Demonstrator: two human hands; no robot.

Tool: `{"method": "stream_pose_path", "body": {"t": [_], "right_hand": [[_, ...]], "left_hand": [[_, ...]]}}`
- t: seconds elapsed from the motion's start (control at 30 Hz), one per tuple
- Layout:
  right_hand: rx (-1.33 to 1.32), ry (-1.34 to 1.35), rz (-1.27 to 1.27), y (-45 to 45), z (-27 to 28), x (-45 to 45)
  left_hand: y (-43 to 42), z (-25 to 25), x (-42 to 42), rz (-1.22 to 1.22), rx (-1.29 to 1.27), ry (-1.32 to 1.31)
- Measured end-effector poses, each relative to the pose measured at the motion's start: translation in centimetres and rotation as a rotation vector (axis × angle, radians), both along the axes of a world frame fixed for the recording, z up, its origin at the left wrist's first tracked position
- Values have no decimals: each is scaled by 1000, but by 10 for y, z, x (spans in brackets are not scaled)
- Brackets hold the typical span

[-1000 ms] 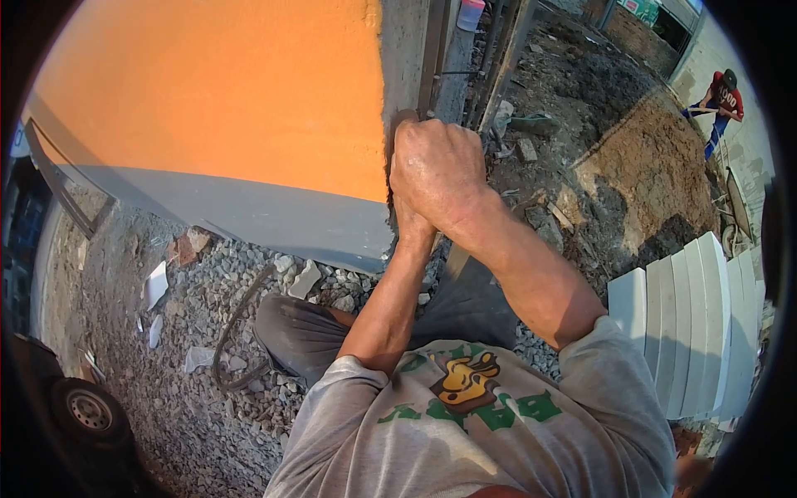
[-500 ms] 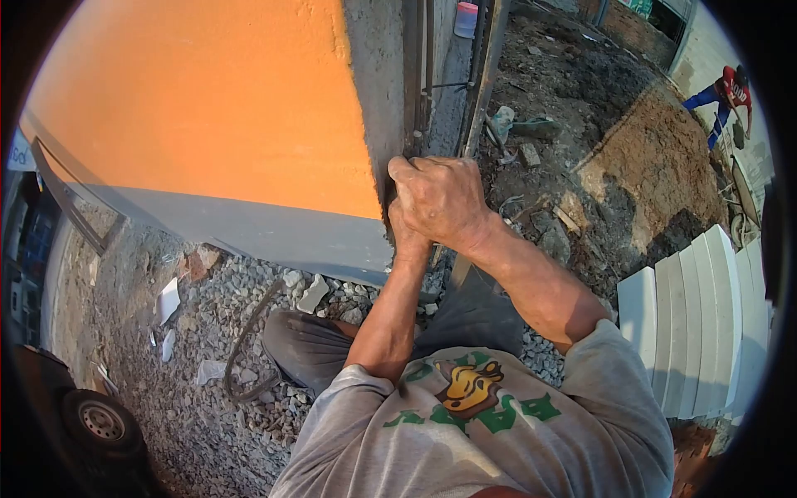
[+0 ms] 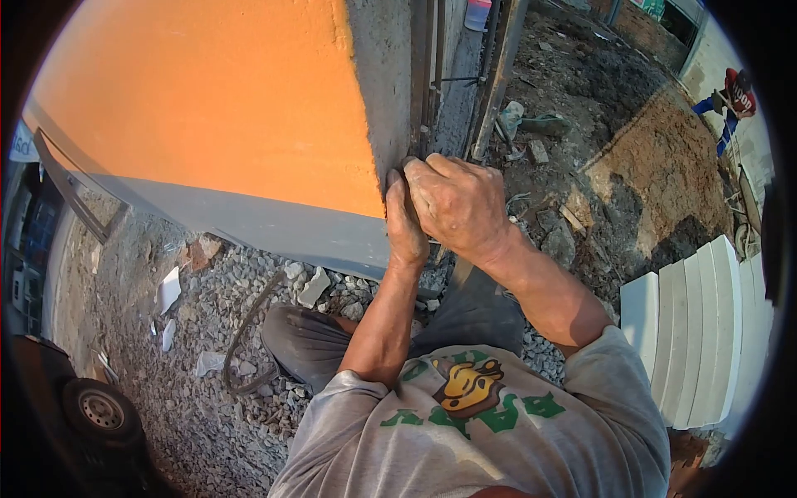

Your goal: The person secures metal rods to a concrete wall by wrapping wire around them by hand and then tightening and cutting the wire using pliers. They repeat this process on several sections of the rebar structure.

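Note:
My right hand [image 3: 461, 203] is closed at the foot of the rebar bars [image 3: 427, 75], beside the concrete edge of the orange and grey wall [image 3: 224, 108]. What its curled fingers hold is hidden. My left hand [image 3: 404, 224] is pressed against the wall's corner, just left of and below my right hand. Its thumb points up and its other fingers are out of sight behind the hand. A wooden board [image 3: 501, 79] stands upright right of the bars.
Gravel [image 3: 249, 332] and a bent strip [image 3: 237, 340] lie at lower left, near a vehicle wheel [image 3: 102, 409]. Pale slabs [image 3: 685, 332] are stacked at right. Beyond the dirt mound [image 3: 664, 166], a person in red [image 3: 739, 95] bends with a tool.
Both hands have come down along the wall edge since the first frame, and they now sit slightly apart. The person in red has bent over.

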State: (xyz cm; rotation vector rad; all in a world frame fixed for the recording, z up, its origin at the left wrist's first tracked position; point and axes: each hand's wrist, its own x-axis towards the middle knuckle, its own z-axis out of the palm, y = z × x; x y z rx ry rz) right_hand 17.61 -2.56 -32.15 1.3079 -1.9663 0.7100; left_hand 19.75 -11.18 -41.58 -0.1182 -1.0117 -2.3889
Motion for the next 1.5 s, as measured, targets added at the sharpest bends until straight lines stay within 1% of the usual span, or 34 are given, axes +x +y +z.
{"method": "stream_pose_path", "body": {"t": [0.07, 0.1, 0.17, 0.2, 0.27, 0.3, 0.33, 0.4, 0.47, 0.53, 0.6, 0.67, 0.8, 0.9, 0.97, 1.07, 1.17, 1.27, 1.3, 1.37, 1.5], "right_hand": [[22, 27, -67, 1, -1, 4], [22, 26, -70, 2, -3, 6], [22, -2, -109, 7, -6, 10], [28, -1, -112, 11, -8, 12], [-78, -25, -55, 23, -11, 15], [-77, -25, -55, 26, -12, 15], [-115, -22, -55, 30, -12, 15], [-196, -17, -57, 35, -10, 15], [-154, -33, -68, 35, 3, 15], [-17, -400, -120, 25, 11, 19], [22, -387, -134, 20, 14, 15], [62, -623, -211, 17, 23, 17], [98, -639, -200, 16, 22, 15], [62, -650, -146, 16, 21, 14], [89, -772, -144, 15, 21, 15], [116, -774, -151, 14, 19, 13], [175, -699, -183, 13, 19, 12], [176, -668, -193, 8, 15, 8], [174, -667, -194, 8, 16, 5], [82, -731, -130, 6, 16, 0], [55, -746, -94, 5, 12, -4]], "left_hand": [[2, 2, -4, 99, -43, -160], [1, 0, -5, 96, -43, -161], [1, -4, -8, 66, -127, -130], [3, 3, -7, 62, -121, -130], [6, 23, -4, -1, 71, -123], [5, 18, -10, 66, 37, -129], [3, 14, -13, 67, 38, -129], [-1, 11, -15, 85, -10, -214], [2, 14, -13, 107, -53, -191], [4, 26, -5, -5, 76, -123], [4, 24, -9, 2, 100, -120], [1, 17, -15, 49, 80, -123], [1, 22, -13, 29, 94, -123], [-1, 17, -12, -16, 110, -151], [-1, 20, -10, -13, 74, -139], [3, 33, -5, -15, 75, -117], [1, 32, -3, -73, 117, -92], [-2, 27, -4, -112, 132, -96], [-2, 26, -6, -113, 130, -95], [-2, 23, -10, -20, 121, -121], [-1, 25, -9, -50, 134, -94]]}}
